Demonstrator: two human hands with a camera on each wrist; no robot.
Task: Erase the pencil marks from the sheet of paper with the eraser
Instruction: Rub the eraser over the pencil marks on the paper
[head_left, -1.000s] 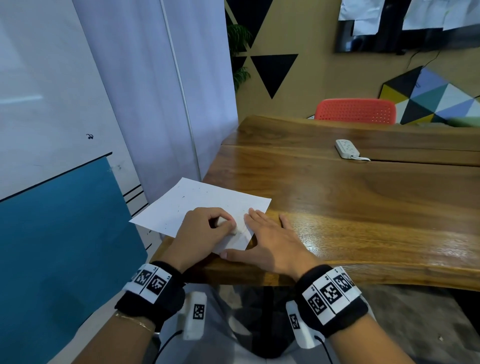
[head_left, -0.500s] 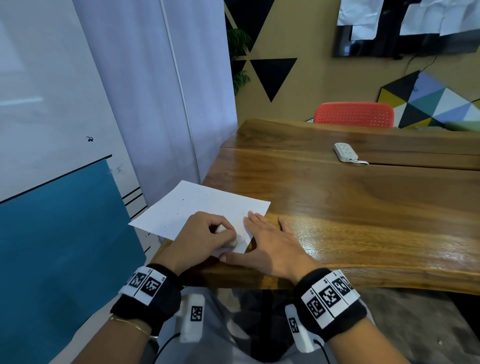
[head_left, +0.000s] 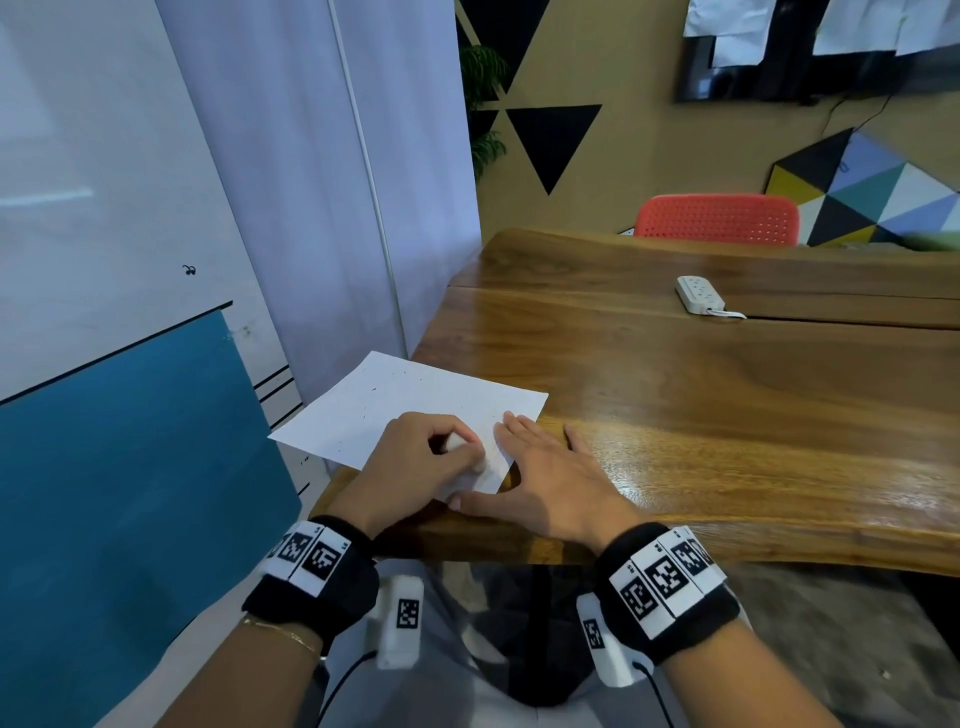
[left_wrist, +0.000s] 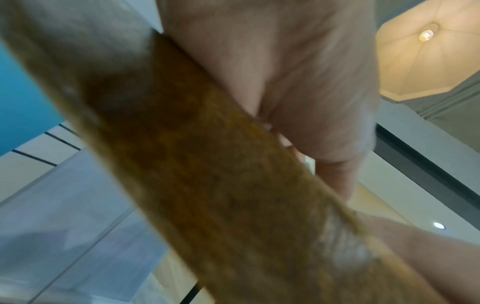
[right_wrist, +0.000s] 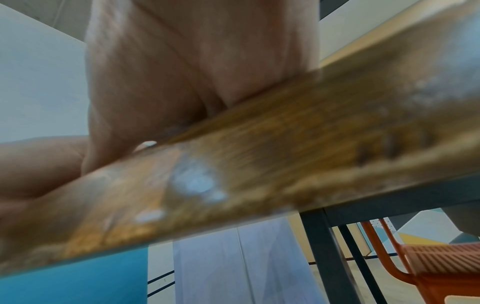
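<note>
A white sheet of paper (head_left: 395, 405) lies at the near left corner of the wooden table (head_left: 727, 405), and its left part hangs over the table's edge. Small dark specks dot the sheet. My left hand (head_left: 431, 457) is curled over the sheet's near right part and pinches a small white eraser (head_left: 457, 441) against it. My right hand (head_left: 545, 467) lies flat with spread fingers, pressing down the sheet's right edge. Both wrist views show only blurred palm and the table's edge (left_wrist: 207, 164) from below.
A white power strip (head_left: 698, 294) lies far back on the table. A red chair (head_left: 717, 218) stands behind the table. A blue panel (head_left: 130, 467) and white curtain (head_left: 322, 208) are at the left. Dark table legs (right_wrist: 327, 257) show below.
The left hand with the eraser has shifted slightly over the sheet's near right part. The right hand stays flat on the paper's edge.
</note>
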